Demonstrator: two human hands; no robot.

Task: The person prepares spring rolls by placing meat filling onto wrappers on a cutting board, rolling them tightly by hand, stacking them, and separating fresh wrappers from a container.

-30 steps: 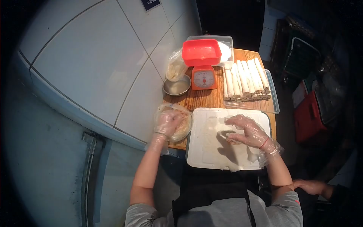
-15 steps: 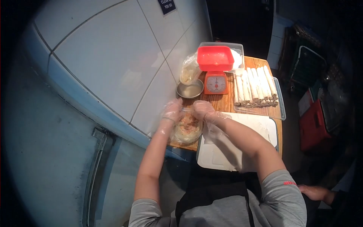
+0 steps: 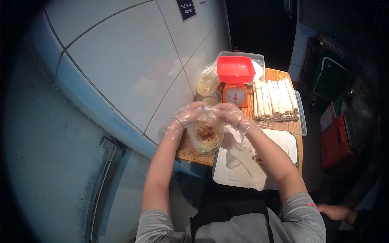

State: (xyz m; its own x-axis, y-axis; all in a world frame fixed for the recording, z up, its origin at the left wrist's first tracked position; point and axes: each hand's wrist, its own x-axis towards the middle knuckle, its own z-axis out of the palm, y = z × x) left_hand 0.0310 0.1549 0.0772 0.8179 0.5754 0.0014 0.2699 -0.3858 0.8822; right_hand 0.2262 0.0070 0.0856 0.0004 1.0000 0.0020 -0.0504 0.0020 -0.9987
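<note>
Both my hands wear clear plastic gloves and pinch the top edge of a clear plastic bag. Inside the bag is a mix of pale shreds and reddish-brown filling. My left hand grips the bag's left corner, while my right hand grips its right corner. Just beyond the fingers sits a round metal bowl, partly covered by the bag and my hands. Under my right forearm lies a white board with a thin pale wrapper sheet on it. Some brown filling shows beside my forearm.
An orange kitchen scale with a red tray stands behind the bowl. White rolls are stacked on a clear lid at the right. Another knotted-looking plastic bag leans near the tiled wall. Another person's hand is at lower right.
My hands have lifted the bag's top edge, so the bag now stands taller and hides part of the bowl. The view has shifted slightly, and filling on the board has come into sight.
</note>
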